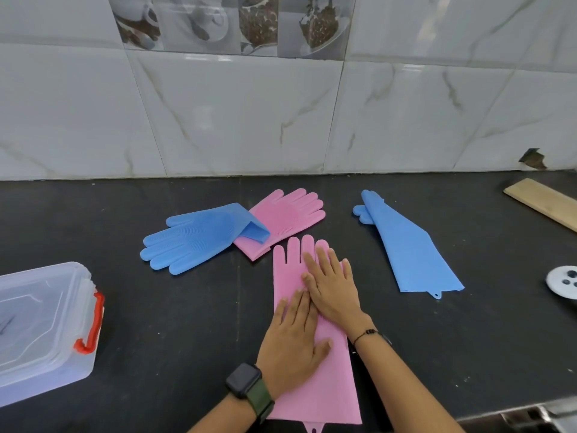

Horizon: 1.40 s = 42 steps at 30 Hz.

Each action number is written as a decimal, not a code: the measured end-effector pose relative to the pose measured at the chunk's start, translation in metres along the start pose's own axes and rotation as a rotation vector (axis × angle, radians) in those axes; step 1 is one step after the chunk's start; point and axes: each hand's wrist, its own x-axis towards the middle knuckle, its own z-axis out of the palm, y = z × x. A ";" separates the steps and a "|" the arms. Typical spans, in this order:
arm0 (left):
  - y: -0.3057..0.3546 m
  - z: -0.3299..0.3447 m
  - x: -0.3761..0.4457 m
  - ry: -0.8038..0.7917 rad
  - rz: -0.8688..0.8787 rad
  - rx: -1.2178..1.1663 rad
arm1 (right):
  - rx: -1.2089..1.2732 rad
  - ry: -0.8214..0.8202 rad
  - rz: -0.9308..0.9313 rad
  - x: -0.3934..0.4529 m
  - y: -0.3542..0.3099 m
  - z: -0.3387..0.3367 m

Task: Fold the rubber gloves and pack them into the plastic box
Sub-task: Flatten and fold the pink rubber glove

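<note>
A pink rubber glove [324, 392] lies flat on the black counter, fingers pointing away from me. My left hand [293, 345] presses flat on its middle and my right hand [331, 282] presses flat on its palm, fingers spread. Further back, a blue glove [193, 235] with its cuff folded over lies partly on a second pink glove [287, 214]. Another blue glove [409, 248] lies folded lengthwise at the right. The clear plastic box [40, 332] with a red latch sits at the left with its lid on.
A tiled wall [249, 114] stands behind the black counter [156, 323]. A wooden board [546, 203] lies at the far right, and a round white object [563, 281] sits at the right edge. The counter's front edge shows at bottom right.
</note>
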 end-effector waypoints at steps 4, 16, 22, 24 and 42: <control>0.000 0.000 0.000 0.043 0.012 0.037 | 0.021 0.007 -0.004 0.002 -0.005 -0.004; -0.009 0.007 0.008 0.049 -0.014 0.003 | 1.009 0.050 0.637 0.130 -0.012 -0.079; -0.008 0.012 0.009 0.108 0.023 0.038 | 0.547 -0.122 0.677 0.166 -0.028 -0.072; -0.009 0.013 0.014 0.136 0.006 0.011 | 0.534 -0.105 0.702 0.173 -0.030 -0.068; -0.038 -0.114 0.120 0.531 -0.194 -0.519 | 1.226 0.419 0.321 0.155 -0.039 -0.186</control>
